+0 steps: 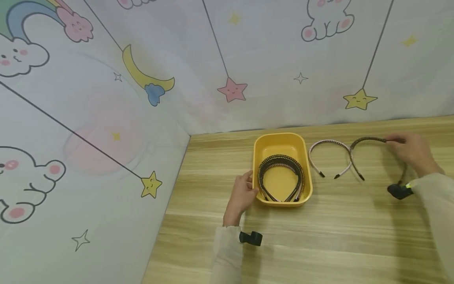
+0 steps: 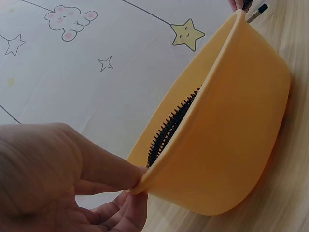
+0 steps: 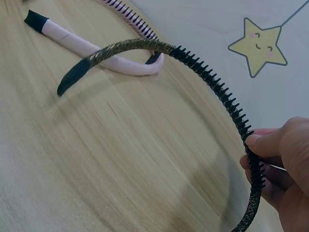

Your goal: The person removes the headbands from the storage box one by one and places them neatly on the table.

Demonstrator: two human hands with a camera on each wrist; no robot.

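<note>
A yellow plastic basin (image 1: 280, 139) stands on the wooden table with several toothed headbands (image 1: 280, 159) nested inside it. My left hand (image 1: 242, 193) pinches the basin's left rim between thumb and fingers, as the left wrist view shows closely. Over at the right, my right hand (image 1: 411, 152) pinches a dark, gold-flecked headband (image 3: 212, 79) by its toothed band. One end of that headband overlaps a pale pink headband (image 1: 328, 141), which lies on the table just right of the basin. The dark headband's other end is partly behind my right hand in the head view.
A white wall (image 1: 198, 114) printed with stars, bears and a moon rises behind the table (image 1: 209, 157) and along its left side. A black wrist camera (image 1: 251, 238) is strapped to the left wrist, another (image 1: 399, 191) to the right.
</note>
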